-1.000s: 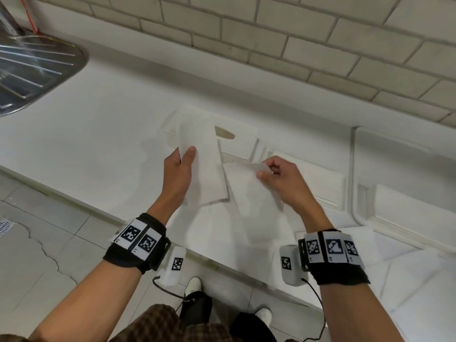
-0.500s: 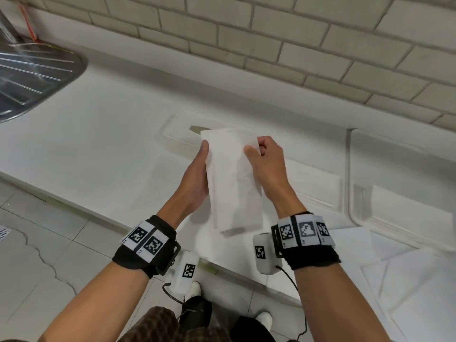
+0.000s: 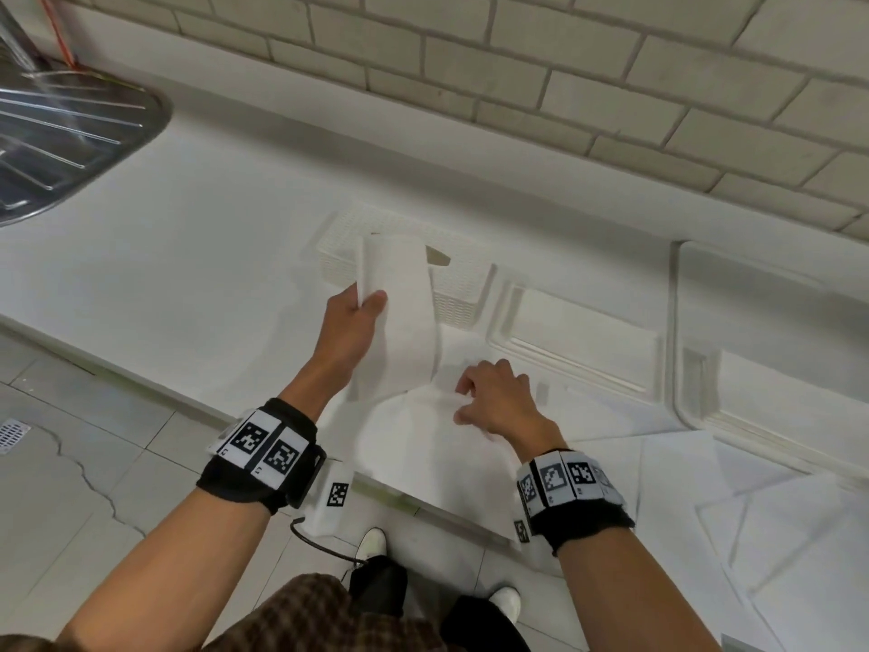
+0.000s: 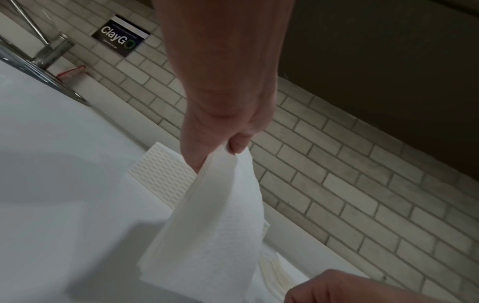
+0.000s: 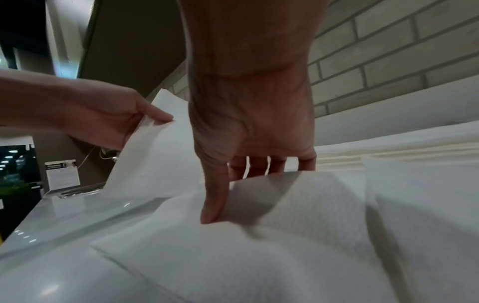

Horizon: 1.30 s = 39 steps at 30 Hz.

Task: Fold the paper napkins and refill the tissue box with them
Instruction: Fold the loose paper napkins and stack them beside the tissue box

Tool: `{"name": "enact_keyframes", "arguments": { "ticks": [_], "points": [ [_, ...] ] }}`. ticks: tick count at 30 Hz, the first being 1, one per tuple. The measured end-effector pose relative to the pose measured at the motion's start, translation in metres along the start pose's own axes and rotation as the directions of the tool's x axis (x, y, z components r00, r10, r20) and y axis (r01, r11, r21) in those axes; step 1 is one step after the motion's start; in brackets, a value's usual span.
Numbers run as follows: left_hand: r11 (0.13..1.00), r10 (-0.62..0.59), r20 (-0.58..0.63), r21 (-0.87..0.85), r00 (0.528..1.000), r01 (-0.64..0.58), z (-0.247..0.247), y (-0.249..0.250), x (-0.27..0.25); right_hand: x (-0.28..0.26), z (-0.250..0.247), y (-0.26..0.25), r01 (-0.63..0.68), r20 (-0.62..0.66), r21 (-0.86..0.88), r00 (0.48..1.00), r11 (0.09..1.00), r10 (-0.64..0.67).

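My left hand [image 3: 369,296] [image 4: 220,151] pinches the top of a folded white napkin [image 3: 399,294] [image 4: 207,225] and holds it up just in front of the white textured tissue box [image 3: 338,247] [image 4: 160,170]. The box's dark opening [image 3: 437,256] shows beside the napkin. My right hand [image 3: 463,397] [image 5: 233,184] is down on a flat unfolded napkin [image 3: 423,444] [image 5: 259,256] at the counter's front edge. Its thumb presses on top and its fingers curl behind the napkin's raised far edge.
A shallow white lid [image 3: 583,341] lies right of the box, and a larger white tray [image 3: 752,312] stands further right. Several loose napkins [image 3: 776,534] overlap at the right. A steel sink drainboard [image 3: 61,134] is at the far left. A brick wall runs behind the counter.
Both hands held the folded napkin together half a second ago. My right hand has let go and dropped to the flat napkin. My left hand keeps the folded one by the box.
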State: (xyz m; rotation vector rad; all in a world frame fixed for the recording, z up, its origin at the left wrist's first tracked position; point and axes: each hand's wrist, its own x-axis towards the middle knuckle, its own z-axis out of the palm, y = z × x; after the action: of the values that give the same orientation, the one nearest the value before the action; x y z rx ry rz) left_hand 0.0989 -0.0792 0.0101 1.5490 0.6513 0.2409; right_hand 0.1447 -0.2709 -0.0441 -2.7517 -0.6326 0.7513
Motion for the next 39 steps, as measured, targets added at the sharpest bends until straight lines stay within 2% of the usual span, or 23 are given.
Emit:
{"name": "enact_keyframes", "arguments": {
  "ticks": [2, 4, 6, 9, 12, 14, 16, 18, 21, 23, 25, 28, 30, 32, 39],
  "points": [
    [1.0, 0.026, 0.007, 0.01, 1.0, -0.026, 0.001, 0.001, -0.003, 0.001, -0.004, 0.004, 0.003, 0.008, 0.051, 1.0, 0.999, -0.003],
    [0.999, 0.052, -0.023, 0.016, 0.998, -0.051, -0.001, 0.002, -0.004, 0.0, -0.014, 0.011, 0.003, -0.039, 0.271, 0.999, 0.963, 0.008],
    [0.998, 0.064, -0.074, -0.015, 0.995, -0.065, -0.004, 0.003, -0.003, -0.006, -0.032, 0.018, 0.054, -0.162, 0.496, 0.986, 0.867, 0.031],
    [0.992, 0.077, -0.144, -0.087, 0.987, -0.09, -0.009, 0.007, -0.001, -0.021, -0.07, 0.022, 0.147, -0.287, 0.748, 0.951, 0.648, 0.116],
    [0.988, 0.088, -0.192, -0.112, 0.977, -0.111, -0.012, 0.012, 0.002, -0.039, -0.101, 0.017, 0.237, -0.363, 0.829, 0.917, 0.507, 0.166],
    [0.987, 0.092, -0.176, -0.117, 0.98, -0.114, -0.011, 0.013, 0.002, -0.049, -0.115, 0.012, 0.298, -0.389, 0.865, 0.906, 0.405, 0.165],
    [0.986, 0.089, -0.124, -0.129, 0.988, -0.105, -0.005, 0.014, -0.003, -0.052, -0.12, 0.007, 0.326, -0.37, 0.907, 0.919, 0.265, 0.135],
    [0.986, 0.064, -0.017, -0.15, 0.998, -0.065, 0.006, 0.015, -0.011, -0.049, -0.115, -0.002, 0.31, -0.333, 0.931, 0.937, 0.194, 0.101],
    [0.966, -0.007, 0.174, -0.255, 0.985, 0.052, 0.028, 0.02, -0.025, -0.04, -0.094, -0.019, 0.272, -0.309, 0.92, 0.946, 0.28, 0.094],
    [0.936, -0.01, 0.278, -0.336, 0.96, 0.107, 0.04, 0.026, -0.032, -0.036, -0.081, -0.026, 0.242, -0.304, 0.908, 0.942, 0.342, 0.14],
    [0.94, 0.053, 0.346, -0.334, 0.937, 0.07, 0.048, 0.027, -0.037, -0.036, -0.073, -0.027, 0.219, -0.295, 0.915, 0.936, 0.339, 0.192],
    [0.973, 0.133, 0.314, -0.223, 0.94, -0.063, 0.05, 0.023, -0.04, -0.037, -0.069, -0.019, 0.246, -0.322, 0.904, 0.929, 0.35, 0.18],
    [0.979, 0.151, 0.333, -0.182, 0.931, -0.094, 0.05, 0.02, -0.039, -0.039, -0.07, -0.01, 0.246, -0.309, 0.886, 0.945, 0.393, 0.104],
    [0.979, 0.164, 0.384, -0.177, 0.909, -0.102, 0.048, 0.018, -0.038, -0.041, -0.071, -0.003, 0.226, -0.262, 0.889, 0.964, 0.398, 0.04],
    [0.968, 0.177, 0.36, -0.233, 0.916, -0.095, 0.044, 0.005, -0.039, -0.044, -0.059, -0.004, 0.299, -0.322, 0.908, 0.946, 0.293, 0.032]
  ]
}}
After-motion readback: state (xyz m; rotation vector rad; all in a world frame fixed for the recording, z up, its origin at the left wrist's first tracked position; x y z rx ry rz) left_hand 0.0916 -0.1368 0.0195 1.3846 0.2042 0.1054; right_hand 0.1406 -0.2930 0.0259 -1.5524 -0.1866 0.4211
